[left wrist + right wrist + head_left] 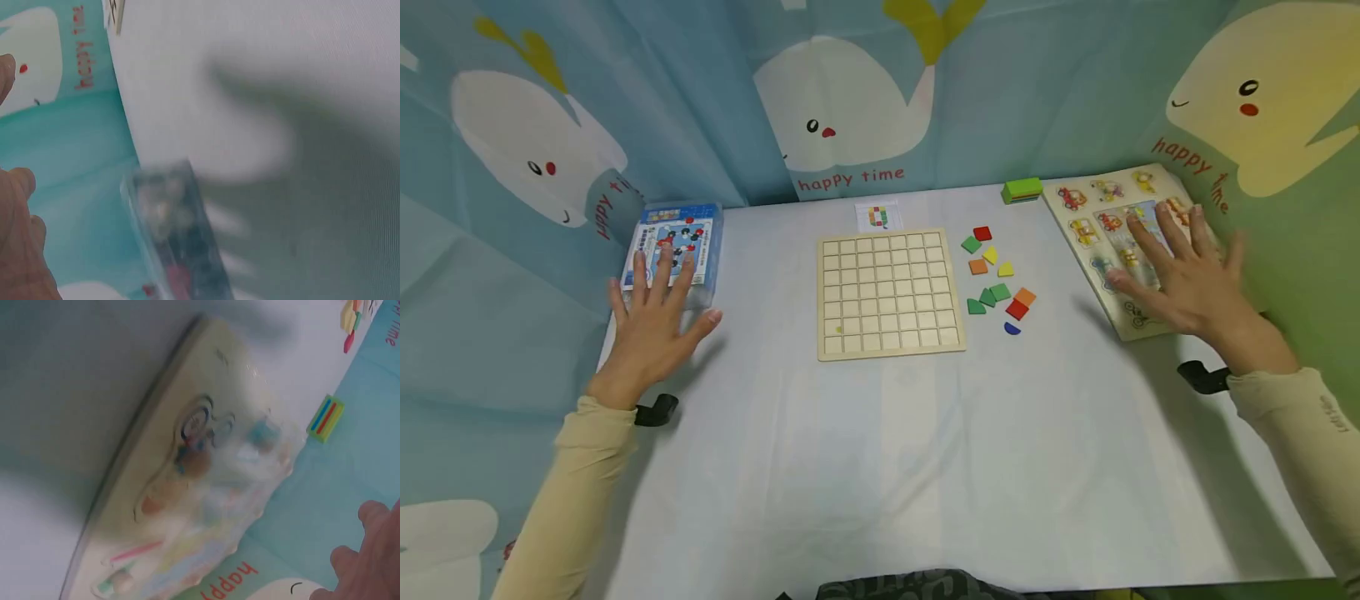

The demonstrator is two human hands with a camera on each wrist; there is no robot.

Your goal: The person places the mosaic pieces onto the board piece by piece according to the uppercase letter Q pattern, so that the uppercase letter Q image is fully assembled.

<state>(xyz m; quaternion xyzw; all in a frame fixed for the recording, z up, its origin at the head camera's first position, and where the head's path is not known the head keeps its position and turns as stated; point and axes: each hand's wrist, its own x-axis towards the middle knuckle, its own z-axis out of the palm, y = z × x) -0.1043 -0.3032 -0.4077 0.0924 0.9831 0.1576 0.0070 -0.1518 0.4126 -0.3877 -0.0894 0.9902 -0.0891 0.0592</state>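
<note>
My left hand (651,333), fingers spread, hovers at the near side of a clear box with a blue printed label (692,237). On the right, my other hand (1195,283) hangs with straight, spread fingers over a wooden picture puzzle board (1093,250) and hides part of it. Neither hand holds anything. Between them lies a square wooden grid board (891,296) with bare cells. Beside its right edge are several loose coloured pieces, among them a red one (982,233), an orange one (977,267) and a blue half-round one (1012,328).
A small card with a coloured pattern (878,217) lies behind the grid board. Toward the back right sits a green striped block (1022,191). A whale-print curtain (850,100) borders the white table (880,467) at the back and sides.
</note>
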